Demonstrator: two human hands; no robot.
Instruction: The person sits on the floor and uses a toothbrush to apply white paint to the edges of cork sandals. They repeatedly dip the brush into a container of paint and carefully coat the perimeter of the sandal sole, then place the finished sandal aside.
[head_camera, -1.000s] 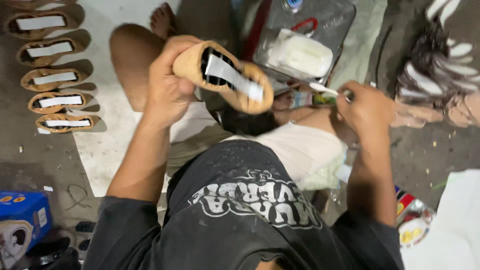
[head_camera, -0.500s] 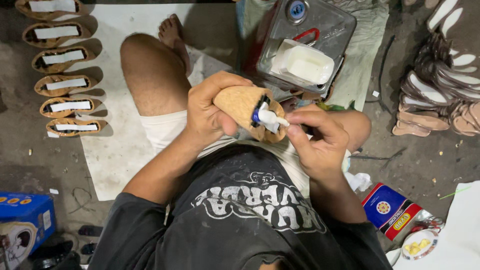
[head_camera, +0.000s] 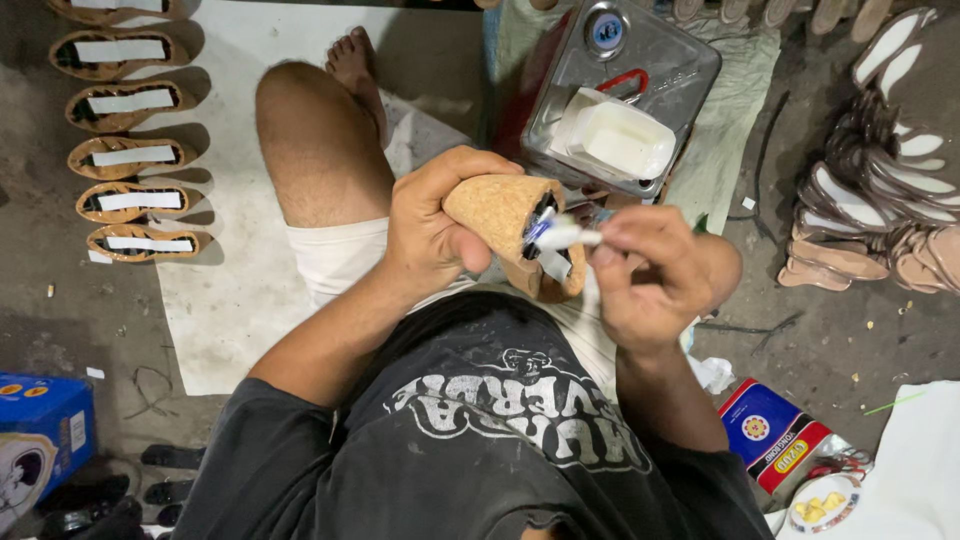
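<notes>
**Glue work on the floor: where a slip would land**

Bare concrete floor, grey and littered with scraps, carries everything. A person sits on it, one knee bent over a white sheet (head_camera: 230, 300) spread at the floor's left side.

The left hand (head_camera: 435, 225) is wrapped around a cork-covered wedge shoe sole (head_camera: 500, 215), fingers curled over its top and thumb under, holding it tilted in front of the chest. The right hand (head_camera: 650, 275) pinches the handle of a small white-tipped brush (head_camera: 565, 237), whose tip touches the white strip on the sole's dark inner face.

Just beyond the hands, an open square metal tin (head_camera: 640, 70) sits on a pale green cloth with a white tub of pale paste (head_camera: 618, 138) resting on it. Along the floor's left edge, a column of finished cork soles with white strips (head_camera: 128, 155) lies in a row. At the right edge, a heap of brown and white sandal parts (head_camera: 880, 210) is stacked loosely. A red and blue packet (head_camera: 775, 435) lies near the right elbow, and a blue carton (head_camera: 40, 425) sits at the lower left.

Risks, as I judge them: the brush is loaded and poised over lap and shirt, so a drip could foul clothing or skin. A stroke past the strip would smear the cork face. The tub perches near the tin's rim; a careless reach back could tip it onto the cloth.
</notes>
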